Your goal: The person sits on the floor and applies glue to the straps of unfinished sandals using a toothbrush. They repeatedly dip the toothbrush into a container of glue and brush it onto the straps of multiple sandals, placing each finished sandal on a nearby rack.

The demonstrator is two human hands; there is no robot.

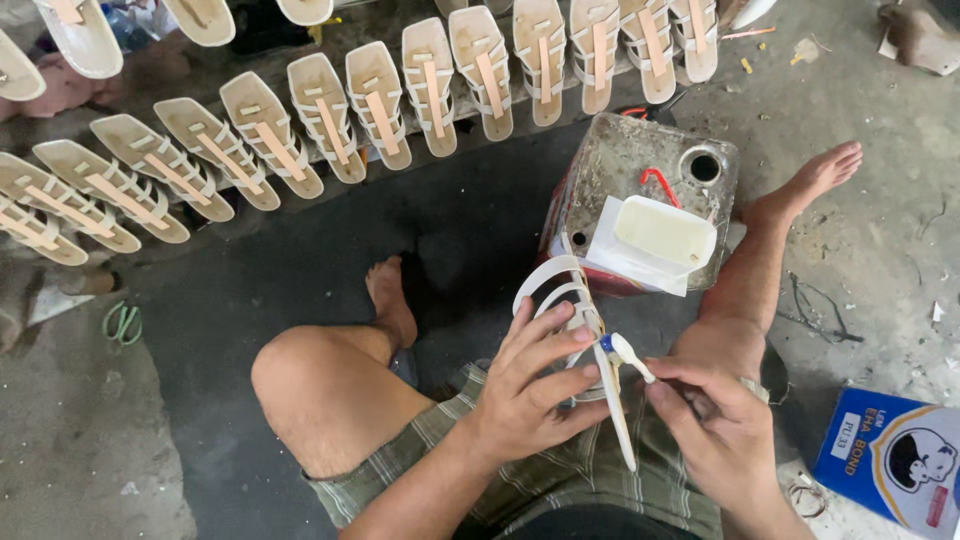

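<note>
Our left hand (535,385) reaches in palm-down, fingers spread and curled around a white strappy sandal (585,340); our right hand (715,420) pinches a white brush (630,355) against it.

Left hand (530,385): palm and fingers cover the lower body of the white strapped sandal upper (572,300); only the strap loops at its 12 o'clock side show.

Right hand (715,430): wrist cut off by the bottom edge at 5 o'clock. Its grip on the white brush (625,350) hides the handle end; bristles too small to make out.

Blue tin (890,460): cut by the right edge at 4 o'clock, its far side out of view.

Row of sandal soles (330,125): the outermost pieces at 9 and 12 o'clock run off the frame; several show only the heel end.

Grey metal can (640,170): front face hidden behind the white tray (660,235).

Green item on the floor (122,322), 9 o'clock: too small to identify.
</note>
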